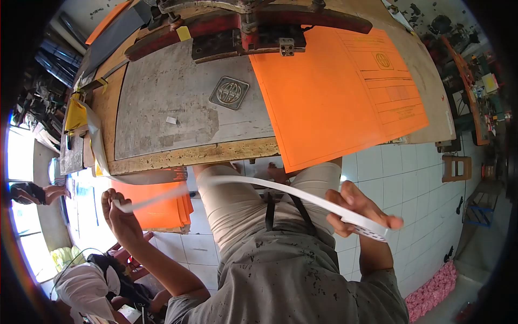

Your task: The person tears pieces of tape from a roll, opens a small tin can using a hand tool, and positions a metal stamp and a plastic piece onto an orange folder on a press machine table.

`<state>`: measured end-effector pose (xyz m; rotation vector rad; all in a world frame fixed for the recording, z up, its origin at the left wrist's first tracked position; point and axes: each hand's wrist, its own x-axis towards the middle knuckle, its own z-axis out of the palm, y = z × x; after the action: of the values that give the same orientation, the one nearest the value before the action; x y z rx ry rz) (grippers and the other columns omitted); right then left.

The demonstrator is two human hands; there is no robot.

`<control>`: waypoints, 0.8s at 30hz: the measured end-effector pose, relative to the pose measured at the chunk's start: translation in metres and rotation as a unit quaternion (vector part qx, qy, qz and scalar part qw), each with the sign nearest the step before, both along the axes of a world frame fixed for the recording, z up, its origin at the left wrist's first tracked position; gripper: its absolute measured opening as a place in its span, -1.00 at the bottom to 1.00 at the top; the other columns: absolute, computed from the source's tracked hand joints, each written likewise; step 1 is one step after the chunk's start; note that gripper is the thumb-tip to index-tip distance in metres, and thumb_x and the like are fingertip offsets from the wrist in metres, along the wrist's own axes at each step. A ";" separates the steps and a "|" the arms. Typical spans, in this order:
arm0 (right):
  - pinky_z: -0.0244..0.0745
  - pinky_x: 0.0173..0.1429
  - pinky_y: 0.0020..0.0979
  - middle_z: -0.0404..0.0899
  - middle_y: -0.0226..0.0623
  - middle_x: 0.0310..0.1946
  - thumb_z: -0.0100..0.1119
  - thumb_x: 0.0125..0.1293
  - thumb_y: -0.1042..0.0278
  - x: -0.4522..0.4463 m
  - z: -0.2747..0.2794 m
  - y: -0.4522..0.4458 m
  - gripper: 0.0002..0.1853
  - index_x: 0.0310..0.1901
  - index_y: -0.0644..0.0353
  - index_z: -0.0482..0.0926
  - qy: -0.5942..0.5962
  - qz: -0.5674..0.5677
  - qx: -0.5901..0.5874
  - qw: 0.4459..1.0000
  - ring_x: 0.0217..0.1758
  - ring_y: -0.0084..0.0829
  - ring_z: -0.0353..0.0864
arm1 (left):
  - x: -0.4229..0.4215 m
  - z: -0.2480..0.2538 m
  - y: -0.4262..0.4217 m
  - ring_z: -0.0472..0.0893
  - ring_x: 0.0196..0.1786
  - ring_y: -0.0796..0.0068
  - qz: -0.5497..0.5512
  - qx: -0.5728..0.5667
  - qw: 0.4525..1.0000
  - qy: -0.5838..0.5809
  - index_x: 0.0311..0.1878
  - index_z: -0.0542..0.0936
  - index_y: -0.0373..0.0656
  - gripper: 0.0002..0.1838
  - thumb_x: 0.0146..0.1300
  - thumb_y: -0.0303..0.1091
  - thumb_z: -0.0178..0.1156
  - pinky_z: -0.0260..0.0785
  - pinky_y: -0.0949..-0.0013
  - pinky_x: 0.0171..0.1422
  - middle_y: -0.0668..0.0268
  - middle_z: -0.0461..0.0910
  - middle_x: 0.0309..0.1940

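My left hand (121, 216) pinches one end of a long white strip (237, 179), which arches above my lap, slightly blurred near that hand. At the other side, my right hand (353, 208) holds a flat white piece with a dotted dark pattern (372, 232), from which the strip extends. A square metal plate with a globe emblem (229, 93) lies on the grey work surface (156, 97). To its right, a large orange sheet (324, 97) with printed lines and an emblem overhangs the front edge. A small white piece (171, 120) rests left of the metal plate.
A red and black metal press (248, 38) spans the table's back. More orange sheets (162, 202) are stacked below the front left edge. Yellow and clear material (89, 124) hangs at the left corner. Another person (86, 286) is at the lower left; a wooden stool (456, 168) stands right.
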<state>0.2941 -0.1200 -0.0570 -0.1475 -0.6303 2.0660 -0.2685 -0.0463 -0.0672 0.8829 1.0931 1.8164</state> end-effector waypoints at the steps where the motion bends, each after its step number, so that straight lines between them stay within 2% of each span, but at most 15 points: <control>1: 0.37 -0.36 -0.55 0.30 -0.20 0.09 0.83 -0.21 -0.54 0.003 0.001 -0.001 0.16 0.20 -0.05 0.25 0.009 0.007 0.043 0.999 -0.32 -0.46 0.48 | -0.012 -0.002 -0.002 0.59 0.08 0.50 0.016 -0.010 1.000 0.005 0.42 0.49 -0.36 -0.59 0.57 -0.59 0.14 0.57 0.42 0.09 0.16 0.59 0.26; 2: 0.38 -0.36 -0.55 0.25 -0.24 0.11 0.90 -0.38 -0.52 0.008 0.009 -0.008 0.24 0.21 -0.12 0.24 -0.035 0.008 0.026 0.999 -0.31 -0.46 0.47 | -0.023 -0.004 -0.003 0.58 0.06 0.50 0.031 -0.021 0.999 0.011 0.42 0.48 -0.36 -0.59 0.57 -0.60 0.12 0.56 0.43 0.08 0.16 0.59 0.25; 4: 0.39 -0.37 -0.56 0.25 -0.26 0.06 0.90 -0.36 -0.52 0.006 0.027 -0.017 0.20 0.17 -0.14 0.26 -0.071 0.004 0.015 0.997 -0.29 -0.46 0.49 | -0.033 -0.004 -0.007 0.56 -0.02 0.56 0.033 -0.026 0.999 0.018 0.41 0.49 -0.37 -0.59 0.55 -0.58 0.14 0.53 0.44 0.03 0.20 0.60 0.22; 7: 0.39 -0.38 -0.60 0.25 -0.27 0.05 0.89 -0.30 -0.49 0.007 0.033 -0.021 0.14 0.12 -0.06 0.29 0.002 0.012 0.016 1.000 -0.27 -0.51 0.50 | -0.033 -0.008 -0.022 0.55 -0.07 0.59 -0.077 -0.114 0.982 0.133 0.38 0.54 -0.34 -0.59 0.51 -0.55 0.19 0.53 0.45 0.02 0.26 0.62 0.14; 8: 0.39 -0.38 -0.61 0.25 -0.26 0.05 0.88 -0.27 -0.49 0.006 0.037 -0.022 0.12 0.11 -0.04 0.29 0.008 0.002 0.021 1.000 -0.26 -0.52 0.50 | -0.043 -0.027 -0.028 0.61 0.02 0.60 -0.129 -0.153 0.965 0.169 0.38 0.60 -0.31 -0.59 0.51 -0.49 0.27 0.54 0.44 0.11 0.30 0.60 0.21; 10: 0.41 -0.38 -0.64 0.25 -0.26 0.04 0.85 -0.21 -0.50 0.004 0.054 -0.027 0.08 0.08 0.00 0.30 -0.011 -0.032 0.027 0.999 -0.25 -0.54 0.51 | -0.014 -0.056 -0.028 0.62 -0.11 0.59 -0.180 -0.247 0.936 0.175 0.33 0.63 -0.26 -0.62 0.49 -0.46 0.28 0.60 0.40 -0.05 0.33 0.63 0.05; 11: 0.42 -0.38 -0.65 0.25 -0.25 0.04 0.83 -0.17 -0.51 0.004 0.065 -0.030 0.06 0.06 0.02 0.31 -0.036 -0.055 0.029 0.997 -0.25 -0.54 0.51 | 0.017 -0.059 -0.027 0.64 -0.12 0.57 -0.215 -0.262 0.926 0.167 0.32 0.64 -0.27 -0.62 0.49 -0.44 0.28 0.61 0.39 -0.03 0.33 0.65 -0.01; 13: 0.52 -0.39 -0.55 0.26 -0.23 0.02 0.80 -0.12 -0.44 0.009 0.078 -0.031 -0.03 -0.01 0.05 0.34 -0.088 -0.049 0.053 0.994 -0.24 -0.45 0.58 | 0.060 -0.096 -0.023 0.75 -0.08 0.45 -0.244 -0.319 0.911 0.090 0.31 0.64 -0.34 -0.62 0.47 -0.50 0.34 0.65 0.37 0.02 0.30 0.70 -0.11; 15: 0.57 -0.38 -0.47 0.27 -0.20 0.03 0.78 -0.11 -0.40 0.013 0.089 -0.024 -0.07 -0.04 0.07 0.34 -0.099 -0.026 0.083 0.991 -0.22 -0.36 0.62 | 0.112 -0.123 -0.015 0.78 -0.04 0.47 -0.336 -0.295 0.887 0.118 0.37 0.64 -0.31 -0.60 0.53 -0.49 0.37 0.66 0.36 0.07 0.27 0.78 -0.07; 17: 0.75 -0.13 -0.19 0.30 -0.11 0.08 0.73 -0.06 -0.32 0.016 0.107 -0.019 -0.14 -0.08 0.10 0.34 -0.111 -0.039 0.048 0.992 -0.12 -0.12 0.70 | 0.160 -0.146 -0.002 0.77 -0.05 0.53 -0.407 -0.247 0.864 0.166 0.38 0.65 -0.28 -0.60 0.54 -0.47 0.39 0.64 0.41 0.08 0.31 0.79 -0.07; 18: 0.84 -0.01 -0.06 0.32 -0.07 0.11 0.71 -0.04 -0.28 0.017 0.116 -0.016 -0.18 -0.09 0.12 0.34 -0.116 -0.045 0.030 0.992 -0.06 0.01 0.75 | 0.182 -0.161 0.002 0.80 -0.01 0.33 -0.406 -0.201 0.864 0.220 0.39 0.64 -0.29 -0.54 0.50 -0.41 0.43 0.66 0.27 0.17 0.19 0.80 -0.02; 19: 0.85 0.12 0.06 0.34 -0.03 0.15 0.68 0.02 -0.25 0.018 0.123 -0.013 -0.22 -0.11 0.15 0.34 -0.149 -0.051 0.021 0.987 0.00 0.11 0.78 | 0.195 -0.161 0.000 0.80 0.02 0.24 -0.341 -0.152 0.842 0.390 0.38 0.64 -0.29 -0.53 0.48 -0.38 0.44 0.65 0.21 0.22 0.13 0.80 0.00; 21: 0.78 0.25 0.14 0.38 0.02 0.19 0.60 0.13 -0.19 0.022 0.121 -0.003 -0.30 -0.12 0.19 0.35 -0.191 -0.032 0.007 0.981 0.15 0.26 0.75 | 0.222 -0.162 -0.002 0.80 0.09 0.04 -0.175 -0.041 0.713 0.678 0.36 0.66 -0.29 -0.51 0.45 -0.32 0.46 0.63 0.08 0.30 0.03 0.79 0.03; 22: 0.75 0.32 0.18 0.40 0.04 0.21 0.56 0.19 -0.16 0.023 0.119 0.001 -0.34 -0.13 0.20 0.36 -0.213 -0.025 -0.001 0.977 0.23 0.33 0.73 | 0.229 -0.129 -0.006 0.73 0.18 -0.19 -0.205 -0.051 0.718 0.663 0.35 0.66 -0.29 -0.47 0.40 -0.25 0.48 0.56 -0.07 0.40 -0.06 0.74 0.15; 24: 0.72 0.35 0.21 0.43 0.06 0.23 0.50 0.26 -0.14 0.019 0.120 0.002 -0.39 -0.14 0.23 0.37 -0.268 -0.031 -0.056 0.961 0.36 0.42 0.64 | 0.244 -0.027 -0.002 0.71 0.29 -0.19 -0.413 -0.088 0.785 0.453 0.25 0.71 -0.22 -0.52 0.34 -0.22 0.56 0.60 0.03 0.36 0.01 0.73 0.21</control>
<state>0.3135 -0.1182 0.0627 -0.8022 -0.8182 2.0030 -0.0242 -0.0478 -0.0939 1.8391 1.0978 0.4939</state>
